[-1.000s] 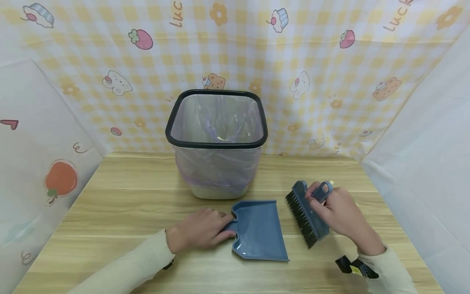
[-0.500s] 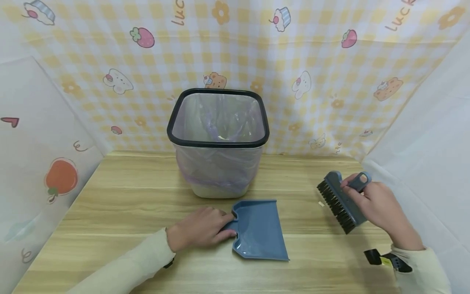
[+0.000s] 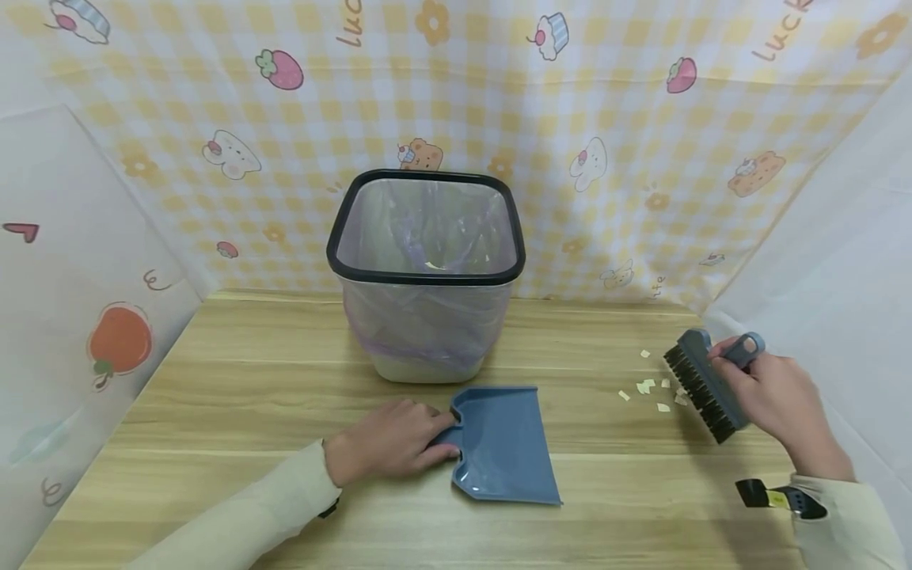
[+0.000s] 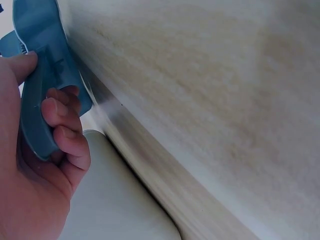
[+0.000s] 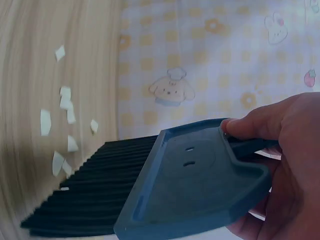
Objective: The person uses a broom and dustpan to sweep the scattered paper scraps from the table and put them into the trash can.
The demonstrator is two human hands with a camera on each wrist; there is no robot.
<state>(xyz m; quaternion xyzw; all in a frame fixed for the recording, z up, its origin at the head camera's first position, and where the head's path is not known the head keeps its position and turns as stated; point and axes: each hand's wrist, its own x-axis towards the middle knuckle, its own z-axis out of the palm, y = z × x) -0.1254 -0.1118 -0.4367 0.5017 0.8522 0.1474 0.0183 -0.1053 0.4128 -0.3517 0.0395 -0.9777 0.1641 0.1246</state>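
Note:
My left hand (image 3: 392, 445) grips the handle of a blue dustpan (image 3: 504, 447), which lies on the table with its open edge toward the right. In the left wrist view, the fingers curl round the dustpan handle (image 4: 36, 112). On the right, my right hand (image 3: 782, 400) holds a blue hand brush (image 3: 712, 380) by its handle, tilted, with dark bristles (image 5: 95, 185) facing left. Several small pale paper scraps (image 3: 644, 386) lie on the table just left of the bristles. One tiny scrap (image 5: 64, 189) shows against the bristles in the right wrist view.
A trash bin (image 3: 427, 332) with a black rim and a thin liner stands behind the dustpan; a few pale bits show inside it. The wooden table (image 3: 249, 372) meets a patterned cloth (image 3: 456, 95) at the back and white sheets on both sides.
My right hand has moved the brush to the right, away from the dustpan, and the paper scraps have come into sight. The left hand and dustpan have stayed in place.

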